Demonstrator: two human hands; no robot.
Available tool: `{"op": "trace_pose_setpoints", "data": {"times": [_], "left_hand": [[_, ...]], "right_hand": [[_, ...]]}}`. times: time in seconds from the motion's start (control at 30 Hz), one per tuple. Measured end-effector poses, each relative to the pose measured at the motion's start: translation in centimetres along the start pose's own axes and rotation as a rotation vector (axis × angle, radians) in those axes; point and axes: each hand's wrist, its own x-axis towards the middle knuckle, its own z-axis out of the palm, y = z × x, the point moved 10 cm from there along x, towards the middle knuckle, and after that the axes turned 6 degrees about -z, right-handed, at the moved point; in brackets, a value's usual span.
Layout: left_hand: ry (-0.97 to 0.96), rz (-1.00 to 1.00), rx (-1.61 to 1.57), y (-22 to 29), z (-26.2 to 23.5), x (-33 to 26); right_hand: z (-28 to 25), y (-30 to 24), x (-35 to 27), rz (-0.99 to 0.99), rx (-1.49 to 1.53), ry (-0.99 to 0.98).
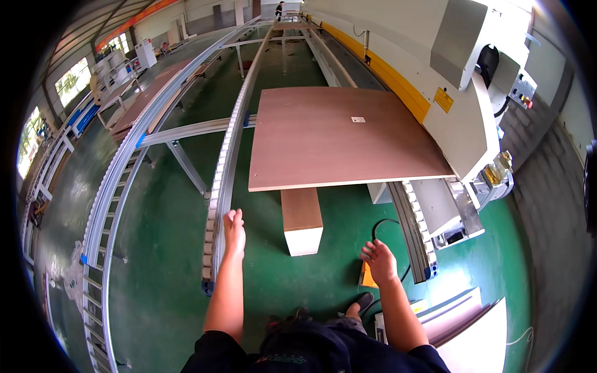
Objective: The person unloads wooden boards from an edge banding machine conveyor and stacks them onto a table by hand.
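A large brown board (342, 140) lies flat across the roller rails, with a small white label on its top. My left hand (234, 234) is raised beside the end of the left roller rail (227, 168), short of the board's near edge. Its fingers are loosely bent and nothing shows in them. My right hand (380, 261) hovers over the floor, left of the right roller rail (410, 230), fingers apart and holding nothing. Neither hand touches the board. Under the board's near edge stands a box-shaped block (302, 217) with a brown top and white front.
A long white machine (398, 43) with a yellow strip runs along the right side. An orange-yellow box (367, 275) and a black cable are on the floor by my right hand. Several panels (479, 329) lean at lower right. Another roller frame (124, 168) extends along the left.
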Motion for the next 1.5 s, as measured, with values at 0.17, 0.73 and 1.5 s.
{"op": "trace_pose_setpoints", "data": {"times": [0.17,0.73,1.5], "left_hand": [[-0.046,0.057,0.277,4.6,1.3,3.3],[-0.206,-0.119,0.228,2.4,5.4,9.3],[-0.187,0.085,0.563,-4.3,-2.6,-10.7]], "right_hand": [[0.7,-1.1,1.2,-0.022,0.168,0.033],[-1.6,-2.0,-3.8,-0.117,0.49,0.111],[-14.7,-0.6,-30.6,-0.224,0.327,0.304]]}}
